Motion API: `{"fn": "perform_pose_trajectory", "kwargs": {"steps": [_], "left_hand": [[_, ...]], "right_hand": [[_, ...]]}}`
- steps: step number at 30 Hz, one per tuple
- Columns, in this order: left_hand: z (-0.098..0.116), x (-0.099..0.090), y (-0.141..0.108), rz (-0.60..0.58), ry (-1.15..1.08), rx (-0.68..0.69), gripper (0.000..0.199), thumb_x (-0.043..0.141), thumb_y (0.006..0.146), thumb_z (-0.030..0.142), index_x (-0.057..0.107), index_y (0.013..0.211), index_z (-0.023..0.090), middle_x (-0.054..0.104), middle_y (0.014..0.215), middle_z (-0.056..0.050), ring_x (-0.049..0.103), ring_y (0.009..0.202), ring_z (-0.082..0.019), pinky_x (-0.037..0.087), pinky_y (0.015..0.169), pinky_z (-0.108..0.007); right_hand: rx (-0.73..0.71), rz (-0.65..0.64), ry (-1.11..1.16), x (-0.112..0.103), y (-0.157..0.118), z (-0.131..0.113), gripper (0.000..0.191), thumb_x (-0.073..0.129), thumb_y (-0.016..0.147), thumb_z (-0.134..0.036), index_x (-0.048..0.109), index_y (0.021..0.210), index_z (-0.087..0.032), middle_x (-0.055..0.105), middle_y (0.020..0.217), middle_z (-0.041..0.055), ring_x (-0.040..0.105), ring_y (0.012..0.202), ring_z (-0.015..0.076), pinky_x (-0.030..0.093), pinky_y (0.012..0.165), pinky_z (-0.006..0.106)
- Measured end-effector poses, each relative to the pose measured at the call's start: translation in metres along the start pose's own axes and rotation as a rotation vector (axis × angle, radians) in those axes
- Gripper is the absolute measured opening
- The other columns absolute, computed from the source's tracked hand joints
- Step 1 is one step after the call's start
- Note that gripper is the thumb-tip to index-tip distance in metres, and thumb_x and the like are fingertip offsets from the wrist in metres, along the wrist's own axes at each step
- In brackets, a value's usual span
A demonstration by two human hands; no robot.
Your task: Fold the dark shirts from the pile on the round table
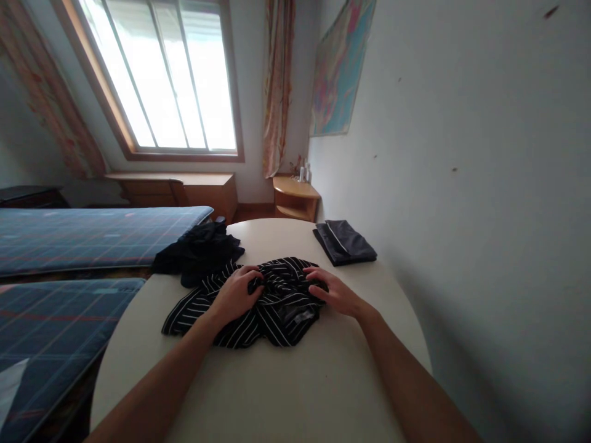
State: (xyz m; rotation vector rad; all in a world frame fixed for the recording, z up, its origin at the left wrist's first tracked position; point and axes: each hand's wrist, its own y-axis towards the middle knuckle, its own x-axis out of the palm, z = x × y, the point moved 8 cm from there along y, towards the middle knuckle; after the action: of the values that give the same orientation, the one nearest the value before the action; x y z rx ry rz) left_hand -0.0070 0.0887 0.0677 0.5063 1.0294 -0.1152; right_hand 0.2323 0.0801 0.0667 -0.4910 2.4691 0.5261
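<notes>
A black garment with white stripes (286,301) lies crumpled on the round white table (286,394). My left hand (237,292) rests on its left part, fingers curved and apart, the thumb spread from them. On the right side of the cloth is my right hand (333,292), its fingers spread and touching the fabric. Neither hand has cloth visibly pinched in it. Behind my left hand sits a heap of plain black cloth (201,249). Beyond my right hand lies a neatly folded dark grey garment (346,241).
Two beds with blue plaid mattresses (92,237) stand to the left of the table. A white wall (484,215) runs close along the right. At the back are a small corner shelf (295,187), a long wooden desk (207,184) and a window (170,80).
</notes>
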Motion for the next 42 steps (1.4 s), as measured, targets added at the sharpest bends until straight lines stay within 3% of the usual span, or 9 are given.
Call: {"fn": "perform_pose_trajectory", "kwargs": {"steps": [4, 7, 15, 19, 23, 26, 32, 37, 42], "left_hand": [[0.004, 0.015, -0.005, -0.109, -0.091, 0.112, 0.046, 0.052, 0.093, 0.042, 0.057, 0.135, 0.023, 0.040, 0.156, -0.009, 0.047, 0.137, -0.028, 0.036, 0.115, -0.040], [0.009, 0.019, -0.007, -0.185, -0.059, 0.083, 0.049, 0.048, 0.096, 0.048, 0.058, 0.136, 0.023, 0.054, 0.143, -0.011, 0.057, 0.126, -0.030, 0.041, 0.109, -0.042], [0.036, 0.006, -0.020, -0.508, -0.219, 0.079, 0.049, 0.043, 0.097, 0.058, 0.075, 0.087, 0.022, 0.070, 0.072, -0.001, 0.064, 0.066, -0.019, 0.046, 0.063, -0.027], [0.053, -0.012, -0.015, -0.224, -0.215, 0.171, 0.034, 0.055, 0.093, 0.050, 0.073, 0.107, 0.023, 0.070, 0.111, -0.007, 0.067, 0.090, -0.021, 0.052, 0.084, -0.033], [0.071, 0.001, -0.020, -0.127, -0.298, 0.316, 0.072, 0.066, 0.089, 0.041, 0.035, 0.152, 0.028, 0.043, 0.153, -0.011, 0.047, 0.135, -0.028, 0.039, 0.112, -0.044], [0.071, 0.022, -0.021, -0.210, -0.270, 0.305, 0.072, 0.064, 0.090, 0.036, 0.031, 0.154, 0.030, 0.052, 0.147, -0.008, 0.055, 0.127, -0.028, 0.044, 0.107, -0.042], [0.045, 0.023, -0.010, -0.194, -0.100, 0.102, 0.012, 0.056, 0.094, 0.030, 0.064, 0.100, 0.024, 0.072, 0.096, -0.003, 0.067, 0.089, -0.023, 0.048, 0.077, -0.030], [-0.001, 0.008, -0.002, -0.019, 0.135, -0.232, 0.014, 0.052, 0.095, 0.032, 0.059, 0.099, 0.021, 0.070, 0.096, -0.008, 0.067, 0.089, -0.026, 0.046, 0.075, -0.033], [-0.017, 0.011, 0.001, -0.005, 0.056, -0.213, 0.037, 0.050, 0.095, 0.033, 0.052, 0.129, 0.019, 0.069, 0.116, -0.013, 0.067, 0.103, -0.030, 0.049, 0.084, -0.037]], "right_hand": [[0.110, -0.236, -0.166, 0.018, -0.005, 0.009, 0.088, 0.082, 0.062, -0.066, 0.060, 0.135, -0.024, 0.031, 0.161, 0.0116, 0.009, 0.152, 0.0385, 0.010, 0.121, 0.061], [0.111, -0.244, -0.207, 0.021, -0.005, 0.012, 0.096, 0.087, 0.056, -0.062, 0.057, 0.140, -0.024, 0.027, 0.163, 0.0110, 0.004, 0.152, 0.0394, 0.007, 0.121, 0.062], [-0.041, -0.030, 0.121, -0.005, 0.000, 0.000, 0.035, 0.065, 0.089, -0.046, 0.075, 0.113, -0.023, 0.071, 0.123, 0.0078, 0.061, 0.122, 0.0297, 0.040, 0.111, 0.050], [-0.063, 0.108, 0.137, -0.006, 0.005, -0.005, 0.029, 0.065, 0.089, -0.041, 0.077, 0.106, -0.022, 0.074, 0.112, 0.0074, 0.066, 0.110, 0.0260, 0.045, 0.104, 0.044], [-0.093, 0.121, 0.104, 0.010, 0.009, -0.015, 0.023, 0.063, 0.090, -0.034, 0.078, 0.104, -0.024, 0.073, 0.103, 0.0063, 0.068, 0.098, 0.0213, 0.051, 0.093, 0.037], [-0.128, 0.108, 0.047, 0.015, 0.008, -0.022, 0.018, 0.065, 0.087, -0.029, 0.076, 0.101, -0.023, 0.071, 0.100, 0.0051, 0.067, 0.095, 0.0205, 0.050, 0.092, 0.036], [-0.111, 0.157, -0.117, -0.008, -0.001, -0.018, 0.026, 0.070, 0.085, -0.044, 0.062, 0.095, -0.021, 0.067, 0.099, 0.0051, 0.062, 0.098, 0.0231, 0.047, 0.094, 0.040], [-0.096, 0.000, -0.113, 0.001, -0.004, -0.015, 0.045, 0.070, 0.082, -0.058, 0.061, 0.108, -0.022, 0.062, 0.121, 0.0095, 0.055, 0.116, 0.0258, 0.040, 0.106, 0.044], [-0.027, -0.161, -0.219, 0.023, -0.003, -0.013, 0.057, 0.080, 0.069, -0.060, 0.067, 0.111, -0.024, 0.059, 0.124, 0.0100, 0.054, 0.117, 0.0275, 0.043, 0.102, 0.041]]}}
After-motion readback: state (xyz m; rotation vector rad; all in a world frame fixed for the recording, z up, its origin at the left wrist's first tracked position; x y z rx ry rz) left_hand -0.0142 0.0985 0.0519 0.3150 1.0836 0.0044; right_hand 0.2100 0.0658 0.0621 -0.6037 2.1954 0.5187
